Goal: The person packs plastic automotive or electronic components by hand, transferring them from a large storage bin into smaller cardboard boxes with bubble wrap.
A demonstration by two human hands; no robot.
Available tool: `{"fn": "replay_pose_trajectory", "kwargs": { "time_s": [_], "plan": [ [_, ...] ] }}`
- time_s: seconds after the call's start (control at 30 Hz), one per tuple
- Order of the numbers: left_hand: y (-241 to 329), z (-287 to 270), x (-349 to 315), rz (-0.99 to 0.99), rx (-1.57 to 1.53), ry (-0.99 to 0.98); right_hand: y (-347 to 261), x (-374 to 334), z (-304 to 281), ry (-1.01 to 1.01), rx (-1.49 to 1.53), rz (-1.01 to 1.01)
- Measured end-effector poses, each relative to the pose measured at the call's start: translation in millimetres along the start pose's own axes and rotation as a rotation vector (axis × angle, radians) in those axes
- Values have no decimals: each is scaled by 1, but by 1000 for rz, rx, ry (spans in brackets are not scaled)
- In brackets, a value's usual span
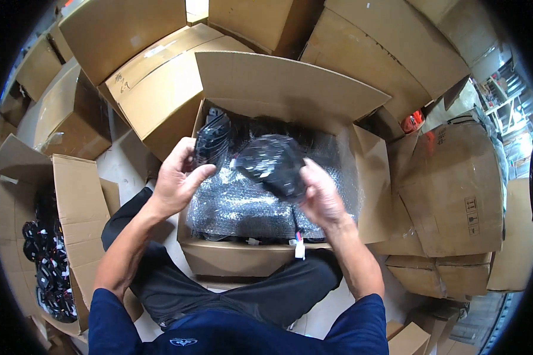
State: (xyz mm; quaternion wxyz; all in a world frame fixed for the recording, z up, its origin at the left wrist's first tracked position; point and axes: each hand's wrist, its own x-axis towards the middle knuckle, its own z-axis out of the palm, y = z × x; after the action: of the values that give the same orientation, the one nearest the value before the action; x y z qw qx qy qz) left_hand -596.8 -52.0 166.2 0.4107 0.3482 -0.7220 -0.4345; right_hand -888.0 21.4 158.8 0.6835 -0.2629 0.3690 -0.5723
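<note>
My left hand (175, 182) grips a glossy black curved part (212, 141) by its side, near the left wall of an open cardboard box (231, 257). In my right hand (323, 198) is a wider black rounded part (270, 163), slightly smeared by motion. Below it hangs a thin cable with coloured wires, ending in a white connector (300, 249). Both parts are held apart above the box. Clear bubble wrap (237, 210) covers most of the box's contents; dark pieces show at its edges. What exactly the two parts are, I cannot tell.
At the left, an open carton (83, 219) holds several black parts (47, 260) with white connectors. Large cartons (160, 77) stand behind the open box. More cartons (450, 189) are stacked at the right. My legs (172, 275) flank the box.
</note>
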Motion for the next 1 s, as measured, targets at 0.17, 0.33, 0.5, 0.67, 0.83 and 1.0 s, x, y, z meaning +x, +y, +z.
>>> {"fn": "replay_pose_trajectory", "kwargs": {
  "time_s": [0.17,0.33,0.5,0.67,0.83,1.0],
  "plan": [
    [-7,-22,-12,-230,-302,142,-7,72,-177,634,-179,-259],
    [4,-10,-12,-217,-324,125,10,110,-253,1013,-699,-339],
    [20,-37,-37,-322,-346,191,24,102,-180,924,-1610,-121],
    [0,-24,-24,-350,-868,51,-9,91,-201,483,-1968,-290],
    [-2,-52,-13,-348,-899,-263,10,72,33,-369,-379,-80],
    [54,-136,20,-194,291,-124,45,83,81,-162,-464,-66]
  ]
}}
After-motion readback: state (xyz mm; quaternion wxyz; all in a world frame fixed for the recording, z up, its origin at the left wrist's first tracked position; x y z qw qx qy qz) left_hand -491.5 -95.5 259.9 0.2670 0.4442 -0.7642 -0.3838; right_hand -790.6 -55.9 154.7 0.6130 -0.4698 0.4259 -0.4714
